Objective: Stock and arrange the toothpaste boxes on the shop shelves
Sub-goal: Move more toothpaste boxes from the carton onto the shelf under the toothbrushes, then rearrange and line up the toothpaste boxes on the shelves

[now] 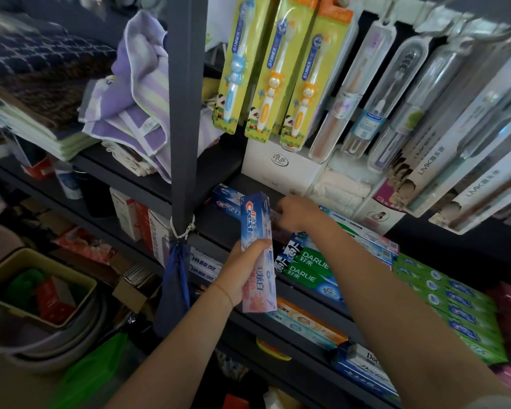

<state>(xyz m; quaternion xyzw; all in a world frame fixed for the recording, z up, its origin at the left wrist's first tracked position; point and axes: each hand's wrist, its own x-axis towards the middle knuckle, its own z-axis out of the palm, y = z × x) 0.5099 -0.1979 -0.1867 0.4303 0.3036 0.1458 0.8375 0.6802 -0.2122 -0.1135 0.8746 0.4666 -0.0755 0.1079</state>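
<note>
1. The left hand (pixel 242 273) grips a blue, white and pink Crest toothpaste box (pixel 258 252) near its lower end, fingers and thumb curled round it, holding it upright in front of the dark metal shelf (pixel 216 228).
2. The right hand (pixel 295 212) reaches further in, to the far side of that shelf, with its fingers bent onto boxes lying there; whether it pinches one or only touches cannot be told.
3. A second blue Crest box (pixel 226 199) lies flat on the shelf, just left of the right hand and behind the held box.
4. Two green Darlie toothpaste boxes (pixel 307 267) lie stacked under the right forearm, with a row of bright green boxes (pixel 455 308) to their right.
5. On the shelf below lies an orange-and-teal box (pixel 307 323).
6. Above hang children's toothbrushes in yellow-green cards (pixel 275 69) and clear-packed toothbrushes (pixel 396 93) further right.
7. Purple striped towels (pixel 136 93) sit up left, beyond the dark upright post (pixel 185 113).
</note>
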